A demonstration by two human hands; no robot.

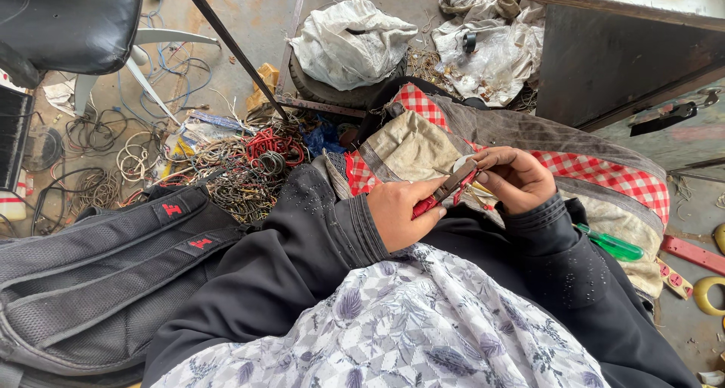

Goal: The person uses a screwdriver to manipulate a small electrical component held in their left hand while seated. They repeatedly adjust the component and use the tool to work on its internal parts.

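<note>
the left hand [400,210] is closed around the red handles of a pair of pliers [447,188], whose dark head points up and to the right. the right hand [517,178] meets that head, fingers pinched on something thin there; it looks like a short piece of wire [473,192], with red and yellowish strands showing under the fingers, though the piece is too small to be sure. both hands sit over the lap, above a red-and-white checked cloth [604,175] and a dirty beige rag [411,150] spread across the knees.

judging by how things lie, the work is in the middle of a long run: a big tangle of red, white and dark wire coils [249,165] lies on the floor to the left, well apart from the hands, and looks unsorted. no tidy heap of finished pieces can be made out, so how much is done cannot be told; plenty seems left.

a green-handled screwdriver [613,245] rests just beside the right forearm. a black backpack [98,282] lies at the left, a black chair [72,22] stands above it, and crumpled white sacks [351,41] sit farther off by a dark metal bench [619,60].
</note>
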